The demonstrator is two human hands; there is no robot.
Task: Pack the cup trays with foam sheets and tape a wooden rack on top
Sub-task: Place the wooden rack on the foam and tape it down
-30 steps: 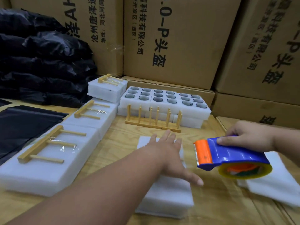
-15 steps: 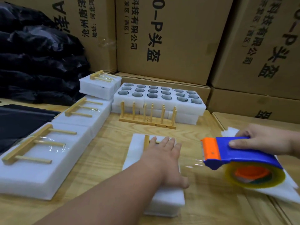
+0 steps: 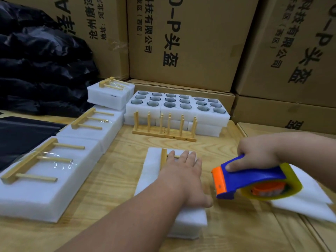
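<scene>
Your left hand (image 3: pixel 183 176) lies flat, fingers straight, pressing down on the foam pack (image 3: pixel 154 171) in the centre of the counter (image 3: pixel 116 179). A wooden rack (image 3: pixel 163 157) lies on top of that pack; only its spine and a bit of one peg show past your fingers, the rest is under the palm.

Your right hand (image 3: pixel 258 153) grips the tape dispenser (image 3: pixel 252 180): fingers wrapped over the blue body, thumb along its side. Its orange blade end points at the pack, just off the pack's right edge, near your left thumb. Can't tell whether tape is stretched between them.

Loose foam sheets (image 3: pixel 309 197) lie on the counter under and right of the dispenser.

Left side: three finished packs in a row running to the back, each with a rack taped flat on top: near one (image 3: pixel 36 193), middle one (image 3: pixel 98 128), far one (image 3: pixel 109 97), which sits on top of other foam.

Back centre: open cup trays (image 3: pixel 178 110) side by side, stacked on more foam, cups visible in the holes. Right in front of them a spare rack (image 3: pixel 164 131) stands upright, pegs up, on the counter.

Black plastic bags (image 3: pixel 41 70) piled at back left, a flat black sheet (image 3: pixel 21 137) at the left edge. Cardboard cartons (image 3: pixel 190 42) form the wall behind.
</scene>
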